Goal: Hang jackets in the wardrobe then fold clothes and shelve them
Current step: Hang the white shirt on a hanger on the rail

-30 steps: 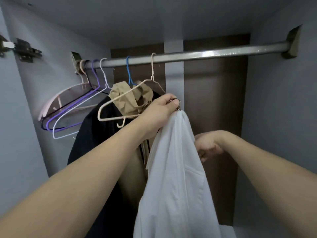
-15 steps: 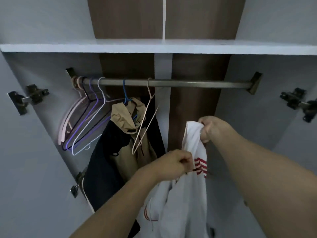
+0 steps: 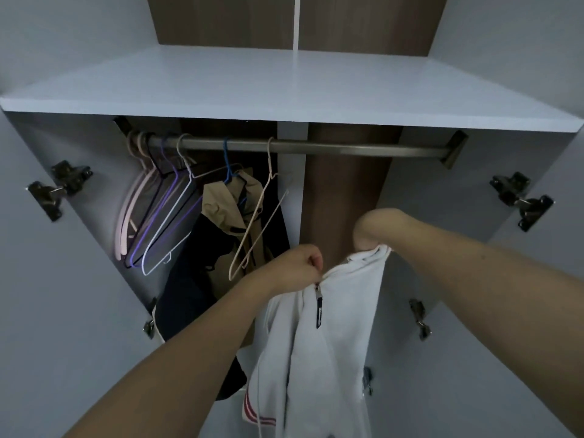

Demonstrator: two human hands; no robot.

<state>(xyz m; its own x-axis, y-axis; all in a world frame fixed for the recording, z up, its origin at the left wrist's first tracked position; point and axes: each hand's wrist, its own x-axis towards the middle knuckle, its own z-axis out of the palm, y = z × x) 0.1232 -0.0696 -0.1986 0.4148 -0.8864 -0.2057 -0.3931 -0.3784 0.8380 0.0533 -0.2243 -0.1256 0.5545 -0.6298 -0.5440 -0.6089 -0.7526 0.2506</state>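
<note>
Head view, looking into an open wardrobe. Both hands hold a white zip jacket point(image 3: 319, 336) up by its top edge, in front of the lower wardrobe opening and to the right of the garments already hung. Left hand point(image 3: 295, 268) clenched on the fabric beside the zipper pull point(image 3: 318, 306); right hand point(image 3: 373, 230) curled over and gripping the bunched collar higher up. Jacket hangs slack below, red stripes showing near its hem. No hanger is in it yet, as far as can be seen. Judgement: step in hand is getting this jacket onto a hanger. The empty cream wire hanger point(image 3: 257, 226) on the rail point(image 3: 316, 149) is nearest, just left of the left hand. Doing it well likely means spreading the collar open between the 2 hands, keeping 1 hand on the collar while the other lifts the hanger off, then feeding each shoulder on so the zip faces front and the weight sits even. Risk: slack fabric slipping off a thin wire arm. Surroundings: tan jacket point(image 3: 232, 200) on a blue hanger with a dark garment point(image 3: 186, 279) beside it; a cluster of empty pink, purple and white hangers point(image 3: 158, 213) pushed to the rail's left end. Pale shelf point(image 3: 284, 86) above the rail, brown back panel, grey side walls, door hinges point(image 3: 60, 188) on both sides. Dim light.
</note>
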